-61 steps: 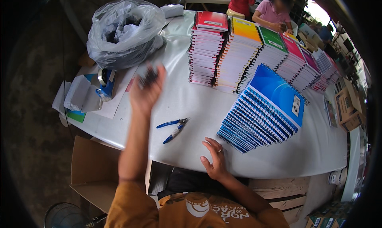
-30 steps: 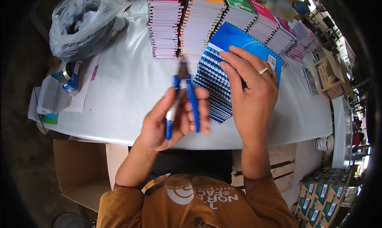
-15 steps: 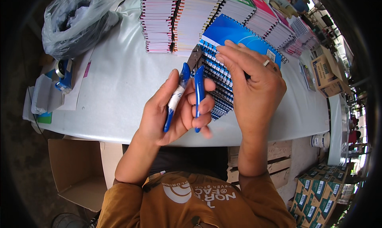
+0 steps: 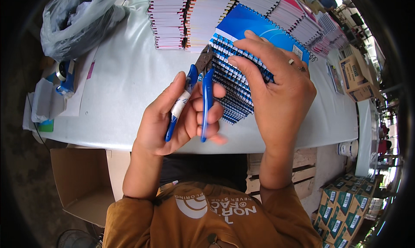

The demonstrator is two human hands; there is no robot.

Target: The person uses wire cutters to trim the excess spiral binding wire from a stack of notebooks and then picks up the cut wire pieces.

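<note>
Left hand [image 4: 188, 122] first: thumb and fingers are wrapped round the two blue handles of the pliers [image 4: 207, 92], one handle with white tape on it. The handles are spread, and the tip is right at the near-left corner of the blue notebooks [image 4: 232, 77]; can't tell if it touches. My worry is a squeeze with the tip off line: it could nick a cover or bite the wrong loop of wire. Tape slipping under the thumb could twist it too.

Right hand [image 4: 283, 88], the one with the ring [image 4: 291, 61], is over the coil side of that blue pile. Thumb and forefinger tips are apart; can't tell if they're pinching anything. They're near the pliers, so a slip that way might catch a fingertip.

The pile sits on the table [image 4: 121, 96], coils staggered, so I'd guess a shove could make it slide. Just behind are more notebook stacks [image 4: 170, 20], tall ones, and a hard bump could tip them. The plastic bag [image 4: 82, 27] is well off left, no bother.
</note>
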